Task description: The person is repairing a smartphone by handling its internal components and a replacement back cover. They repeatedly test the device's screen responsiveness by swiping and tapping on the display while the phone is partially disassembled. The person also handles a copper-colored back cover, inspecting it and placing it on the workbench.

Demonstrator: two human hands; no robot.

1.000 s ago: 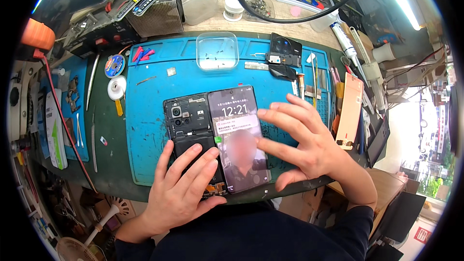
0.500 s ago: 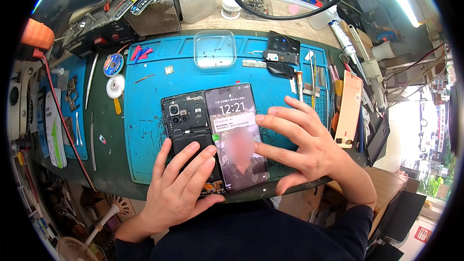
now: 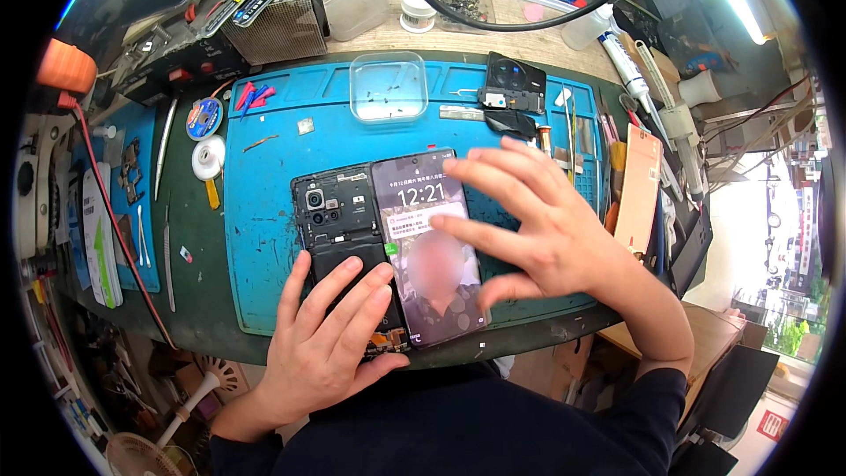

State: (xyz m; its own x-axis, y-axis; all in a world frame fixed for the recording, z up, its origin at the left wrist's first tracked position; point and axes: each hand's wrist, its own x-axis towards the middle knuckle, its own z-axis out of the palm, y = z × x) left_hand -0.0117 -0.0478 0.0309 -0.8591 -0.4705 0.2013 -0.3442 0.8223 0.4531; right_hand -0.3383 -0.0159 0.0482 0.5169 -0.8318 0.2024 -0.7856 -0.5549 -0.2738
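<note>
A black phone body [image 3: 337, 222] with its inside and cameras bared lies near the front edge of a blue repair mat [image 3: 264, 264]. Against its right side is a lit phone screen [image 3: 441, 313] showing a clock and a notification. My left hand [image 3: 322, 339] rests on the lower half of the phone body, fingers stretched out over the battery. Over the upper right of the screen, my right hand [image 3: 538, 234] has its fingers spread, the index fingertip on or just above the notification. Whether it touches the glass, I cannot tell.
Beyond the phone stands a clear plastic tub [image 3: 389, 110] with tiny dark bits inside. A removed camera cover [image 3: 514, 79] lies at the mat's far right. Tweezers, brushes and a syringe [image 3: 624, 66] line the right side. A solder spool [image 3: 204, 119] sits at left.
My right hand has moved left and slightly up, from the screen's right edge to over its notification area. My left hand stays in place on the phone body.
</note>
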